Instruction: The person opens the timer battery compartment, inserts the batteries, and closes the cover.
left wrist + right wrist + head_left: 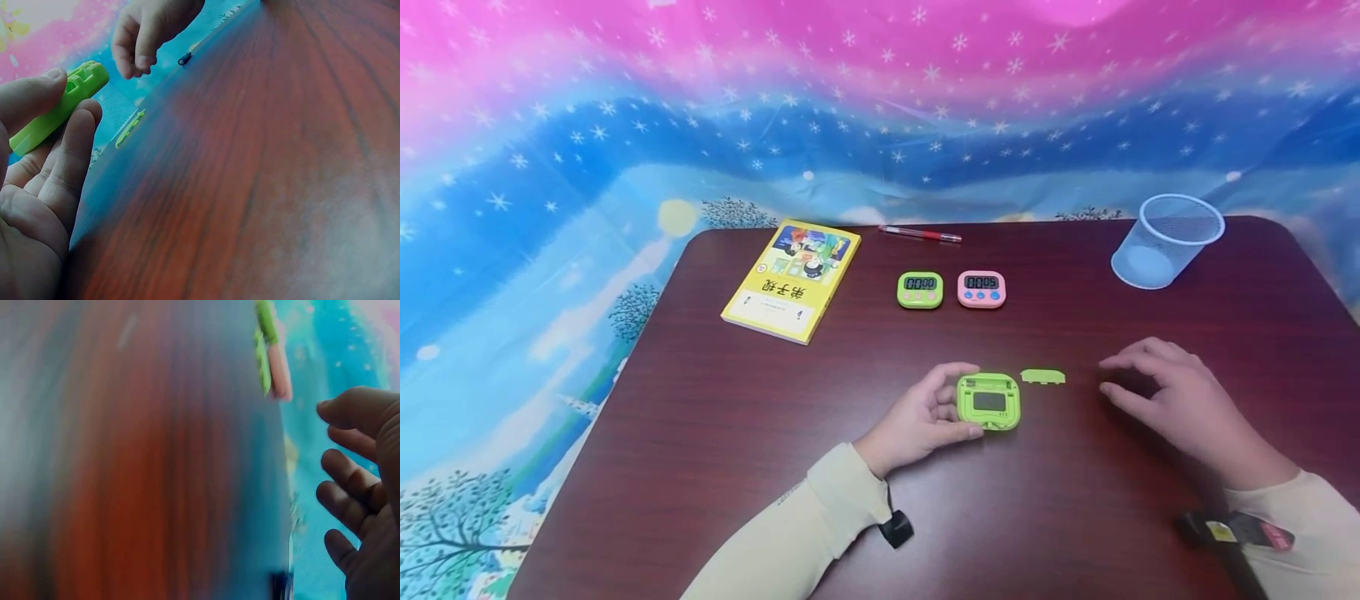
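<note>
My left hand [913, 423] holds a green digital timer [989, 402] by its left side, fingers at the top edge and thumb along the bottom. The timer's back faces up, with its battery slot uncovered. Just right of it lies the slim green battery cover [1042, 377]. My right hand [1183, 408] hovers over the table farther right, fingers loosely bent and holding nothing. Beneath that hand, in the left wrist view, a small black cylinder [184, 59] rests on the table; in the head view the hand hides it.
Behind the held timer stand a green timer [920, 290] and a pink timer [981, 290], screens up. A yellow book [790, 283] lies at the back left, a red pen [920, 233] near the far edge. A light blue mesh pen cup [1150, 262] stands at the back right.
</note>
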`<state>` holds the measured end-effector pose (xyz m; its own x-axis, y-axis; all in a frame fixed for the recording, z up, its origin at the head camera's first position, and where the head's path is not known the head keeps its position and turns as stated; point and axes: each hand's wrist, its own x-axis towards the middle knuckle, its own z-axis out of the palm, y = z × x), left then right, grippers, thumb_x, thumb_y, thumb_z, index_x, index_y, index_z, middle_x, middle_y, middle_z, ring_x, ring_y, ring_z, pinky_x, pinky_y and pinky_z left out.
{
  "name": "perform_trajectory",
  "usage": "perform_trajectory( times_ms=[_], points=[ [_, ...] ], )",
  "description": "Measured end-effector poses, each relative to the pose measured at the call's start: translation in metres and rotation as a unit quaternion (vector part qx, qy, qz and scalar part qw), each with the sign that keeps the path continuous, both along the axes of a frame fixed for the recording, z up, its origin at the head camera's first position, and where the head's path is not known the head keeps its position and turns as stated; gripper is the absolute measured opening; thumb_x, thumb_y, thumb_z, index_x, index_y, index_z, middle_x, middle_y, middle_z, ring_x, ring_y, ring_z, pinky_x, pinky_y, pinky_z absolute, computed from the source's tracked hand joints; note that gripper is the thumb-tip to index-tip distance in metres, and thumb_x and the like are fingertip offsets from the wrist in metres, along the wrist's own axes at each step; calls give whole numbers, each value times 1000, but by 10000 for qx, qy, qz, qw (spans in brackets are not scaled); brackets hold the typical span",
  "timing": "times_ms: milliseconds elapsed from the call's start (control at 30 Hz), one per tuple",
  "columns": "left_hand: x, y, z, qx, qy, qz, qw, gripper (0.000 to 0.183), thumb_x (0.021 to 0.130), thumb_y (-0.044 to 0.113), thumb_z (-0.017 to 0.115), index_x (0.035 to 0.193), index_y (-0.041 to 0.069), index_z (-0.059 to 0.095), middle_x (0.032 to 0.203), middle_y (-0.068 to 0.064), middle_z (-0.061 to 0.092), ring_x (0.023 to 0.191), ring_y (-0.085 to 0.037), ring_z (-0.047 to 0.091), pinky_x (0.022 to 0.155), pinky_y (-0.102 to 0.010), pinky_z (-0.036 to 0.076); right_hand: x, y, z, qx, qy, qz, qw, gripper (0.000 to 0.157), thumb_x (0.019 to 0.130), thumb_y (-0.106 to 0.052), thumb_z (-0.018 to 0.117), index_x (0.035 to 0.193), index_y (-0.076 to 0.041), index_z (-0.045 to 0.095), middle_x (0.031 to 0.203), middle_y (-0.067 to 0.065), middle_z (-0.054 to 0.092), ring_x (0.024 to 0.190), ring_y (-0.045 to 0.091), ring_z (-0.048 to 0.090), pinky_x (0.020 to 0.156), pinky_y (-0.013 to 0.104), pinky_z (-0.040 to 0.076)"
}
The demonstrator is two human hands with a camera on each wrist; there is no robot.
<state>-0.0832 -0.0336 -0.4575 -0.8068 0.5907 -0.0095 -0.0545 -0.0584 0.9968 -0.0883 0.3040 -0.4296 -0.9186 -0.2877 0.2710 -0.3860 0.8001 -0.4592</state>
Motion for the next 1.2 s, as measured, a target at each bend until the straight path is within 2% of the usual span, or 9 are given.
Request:
perform_trajectory(
  times_ms=[167,267,400,567,700,800,1000,1100,1200],
  points=[
    [0,-1,-1,-8,37,0,10000,73,85,-10,73,147,6,38,117,-21,69,88,-15,71,85,-32,60,4,25,-7,86,189,-104,9997,39,69,-6,89,105,-12,74,101,3,64,98,21,52,79,47,35],
    [-1,-1,-1,-2,68,-24,10000,73,86,-11,73,147,6,38,118,-23,68,88,-14,70,85,-32,60,7,40,-10,224,181,-240,9993,40,68,-4,88,105,-11,73,103,7,64,99,25,52,78,50,35],
    [-1,-1,-1,30,79,-34,10000,72,86,-13,71,147,5,37,118,-26,67,87,-10,69,85,-30,60,11,57,-12,486,75,-379,9981,41,69,-1,86,107,-9,71,105,14,63,99,38,53,75,57,33],
    [0,-1,-2,79,74,5,9999,71,85,-14,71,146,5,39,117,-26,67,87,-11,69,84,-28,59,13,74,-13,750,52,-437,9962,40,69,1,84,105,-10,71,104,13,63,98,36,54,71,53,33],
    [-1,-1,-3,74,76,-1,9999,71,86,-14,70,146,5,38,117,-27,67,86,-10,69,84,-28,59,12,82,-13,881,-49,-480,9949,35,72,-3,83,104,-9,71,102,13,63,99,38,54,75,58,38],
    [-1,-2,-3,65,68,-18,10000,71,86,-14,70,146,6,38,117,-27,67,86,-10,69,84,-28,59,10,85,-15,1013,-18,-438,9939,34,72,-5,84,103,-9,73,99,12,63,96,38,56,72,58,39],
    [0,-2,-1,27,88,-7,10000,72,85,-13,71,146,6,38,117,-26,67,86,-10,69,84,-29,59,2,85,-16,1194,173,-242,9924,25,70,-4,84,91,-13,77,91,4,66,88,32,59,67,46,42],
    [0,-1,-1,7,86,-27,10000,72,85,-13,71,147,5,38,116,-26,67,86,-9,69,84,-29,59,0,83,-14,1327,148,-249,9907,22,71,-5,85,87,-16,75,88,-1,66,80,19,58,66,33,44],
    [-1,-1,-2,-2,94,-35,9999,72,85,-12,72,147,5,38,116,-24,68,87,-11,69,84,-29,59,2,79,-8,1210,-36,-403,9918,20,73,-8,85,88,-15,73,85,-4,67,71,2,53,58,22,40]
  ],
)
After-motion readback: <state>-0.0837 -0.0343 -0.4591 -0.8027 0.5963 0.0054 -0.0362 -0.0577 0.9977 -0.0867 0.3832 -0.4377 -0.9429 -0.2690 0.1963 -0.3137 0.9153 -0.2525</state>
